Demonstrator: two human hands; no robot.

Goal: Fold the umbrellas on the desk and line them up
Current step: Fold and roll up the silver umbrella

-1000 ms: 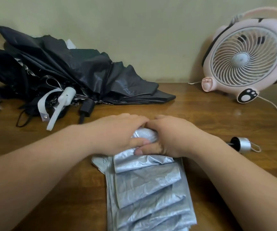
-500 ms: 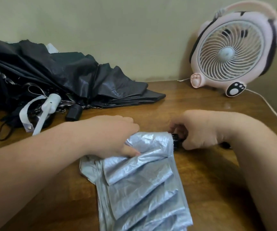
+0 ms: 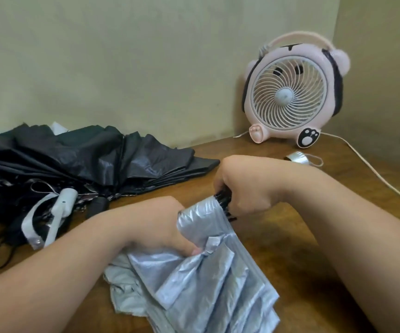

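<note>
Working down from the tabletop [image 3: 278,248]: the heap of black umbrellas [image 3: 86,159] lies loose and unfolded along the wall on my left, just as it lay a second ago. The silver umbrella [image 3: 206,284] sits right in front of me, its pleats stacked flat and fanning toward my edge.

What changed is my grip. A second ago both hands were pressed together over its far end; now they have parted. My left hand [image 3: 160,227] pinches the gathered silver pleats, with the fingers curled into the cloth. My right hand [image 3: 249,188] has slid out to the black collar [image 3: 223,200] at the canopy's end, and its fingers are curled round it. The silver handle [image 3: 296,159] shows beyond that wrist, at the back right.

I judge the pleating is nearly done and wrapping the canopy tight comes next. The black ones are not yet begun.
</note>
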